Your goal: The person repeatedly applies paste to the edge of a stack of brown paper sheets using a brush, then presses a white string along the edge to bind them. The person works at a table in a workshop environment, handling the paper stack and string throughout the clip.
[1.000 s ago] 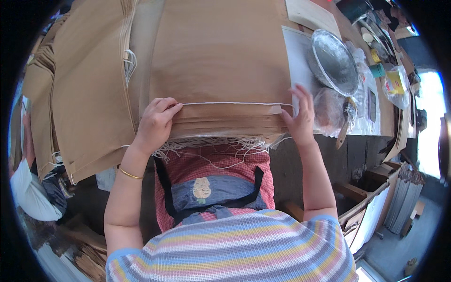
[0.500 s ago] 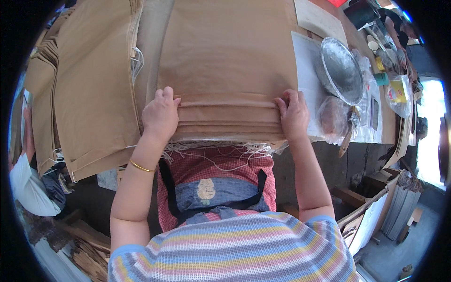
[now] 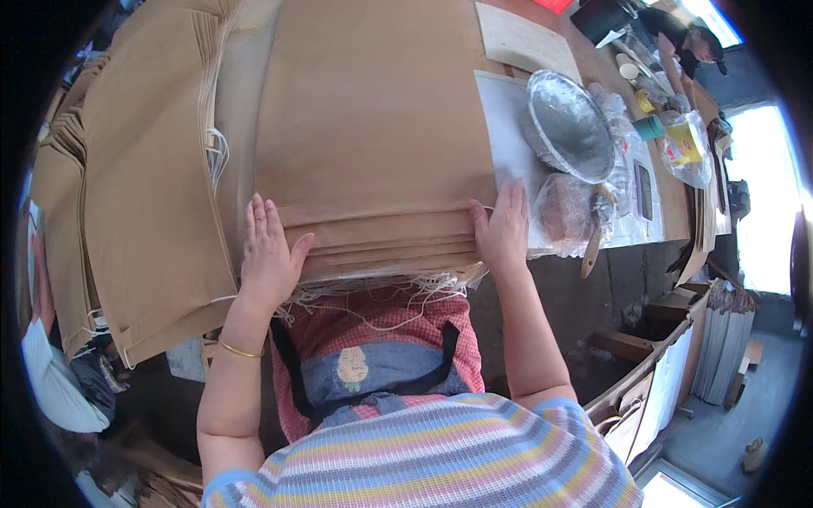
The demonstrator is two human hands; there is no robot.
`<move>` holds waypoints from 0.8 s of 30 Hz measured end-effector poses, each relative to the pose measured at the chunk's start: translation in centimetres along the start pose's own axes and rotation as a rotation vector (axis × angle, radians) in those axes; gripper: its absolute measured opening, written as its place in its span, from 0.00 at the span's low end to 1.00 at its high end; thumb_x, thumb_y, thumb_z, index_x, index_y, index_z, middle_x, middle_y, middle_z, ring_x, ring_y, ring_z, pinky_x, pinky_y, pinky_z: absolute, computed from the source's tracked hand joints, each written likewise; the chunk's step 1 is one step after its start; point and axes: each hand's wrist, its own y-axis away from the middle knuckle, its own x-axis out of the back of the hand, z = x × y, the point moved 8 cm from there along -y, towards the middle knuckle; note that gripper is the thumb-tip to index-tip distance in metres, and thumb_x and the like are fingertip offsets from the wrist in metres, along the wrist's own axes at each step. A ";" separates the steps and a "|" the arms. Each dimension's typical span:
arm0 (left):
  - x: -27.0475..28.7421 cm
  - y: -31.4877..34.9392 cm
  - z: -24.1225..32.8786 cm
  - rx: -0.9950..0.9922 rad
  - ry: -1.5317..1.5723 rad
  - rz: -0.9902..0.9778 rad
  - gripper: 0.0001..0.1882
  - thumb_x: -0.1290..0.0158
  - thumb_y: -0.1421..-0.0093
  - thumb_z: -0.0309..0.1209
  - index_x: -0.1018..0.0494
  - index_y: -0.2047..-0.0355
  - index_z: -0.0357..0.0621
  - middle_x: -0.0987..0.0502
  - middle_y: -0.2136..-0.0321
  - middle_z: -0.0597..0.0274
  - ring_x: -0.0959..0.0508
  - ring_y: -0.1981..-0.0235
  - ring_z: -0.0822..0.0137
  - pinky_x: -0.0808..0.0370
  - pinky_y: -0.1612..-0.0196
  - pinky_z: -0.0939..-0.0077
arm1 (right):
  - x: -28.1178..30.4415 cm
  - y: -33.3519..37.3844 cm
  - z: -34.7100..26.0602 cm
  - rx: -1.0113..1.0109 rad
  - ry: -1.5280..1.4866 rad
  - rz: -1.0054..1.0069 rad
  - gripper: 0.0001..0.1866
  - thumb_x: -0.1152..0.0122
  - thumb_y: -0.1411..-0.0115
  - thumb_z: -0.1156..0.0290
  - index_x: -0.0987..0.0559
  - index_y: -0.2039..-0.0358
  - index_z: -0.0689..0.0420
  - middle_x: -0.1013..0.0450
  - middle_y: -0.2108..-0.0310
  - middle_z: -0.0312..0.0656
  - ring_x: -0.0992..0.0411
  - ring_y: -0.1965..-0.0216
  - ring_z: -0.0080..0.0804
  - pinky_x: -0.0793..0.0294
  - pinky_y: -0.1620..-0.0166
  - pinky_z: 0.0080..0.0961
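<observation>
A stack of large brown paper bags or sheets [image 3: 373, 110] lies before me, its near edge folded or stepped in several layers. My left hand [image 3: 273, 254] rests at the stack's near left corner, fingers stretched out and thumb spread. On the opposite corner is my right hand [image 3: 502, 229], also open, its thumb on the paper and its fingers pointing away along the side edge. Loose white strings [image 3: 381, 292] hang from under the near edge, above my red checked apron [image 3: 296, 364]. Neither hand grips anything.
More brown paper stacks with white cords [image 3: 152, 169] lie left. To the right are a metal basin [image 3: 569, 127], a brush [image 3: 594, 241], a phone [image 3: 644, 190] and a clear plastic bag [image 3: 563, 212]. Another person [image 3: 690, 51] is at the far right; someone's white sleeve [image 3: 55, 372] shows left.
Both hands have let go of the pinched paper edge and flattened out at the stack's two sides. The raised near fold now lies flatter. The whole view has shifted slightly.
</observation>
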 end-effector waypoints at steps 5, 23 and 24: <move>0.5 -0.3 -0.8 -0.045 0.117 0.093 0.39 0.54 0.36 0.45 0.53 0.38 0.26 0.53 0.36 0.34 0.55 0.33 0.44 0.52 0.34 0.57 | 1.8 -1.2 -2.8 0.103 0.140 0.019 0.23 0.41 0.45 0.65 0.27 0.53 0.67 0.30 0.50 0.54 0.34 0.48 0.54 0.35 0.45 0.40; 12.0 13.3 -6.4 -0.090 0.101 0.875 0.09 0.48 0.42 0.28 0.31 0.77 0.40 0.32 0.83 0.55 0.31 0.81 0.52 0.34 0.76 0.60 | 0.8 3.0 -6.5 -0.107 -1.073 -0.073 0.12 0.50 0.36 0.76 0.27 0.54 0.63 0.25 0.64 0.47 0.27 0.62 0.25 0.28 0.57 0.26; 11.3 15.4 -10.1 0.081 0.114 0.930 0.08 0.48 0.41 0.28 0.31 0.77 0.40 0.32 0.83 0.55 0.31 0.81 0.53 0.35 0.76 0.61 | 0.1 2.8 -9.0 0.054 -0.875 -0.122 0.12 0.50 0.37 0.76 0.28 0.52 0.62 0.25 0.63 0.46 0.27 0.62 0.25 0.27 0.59 0.26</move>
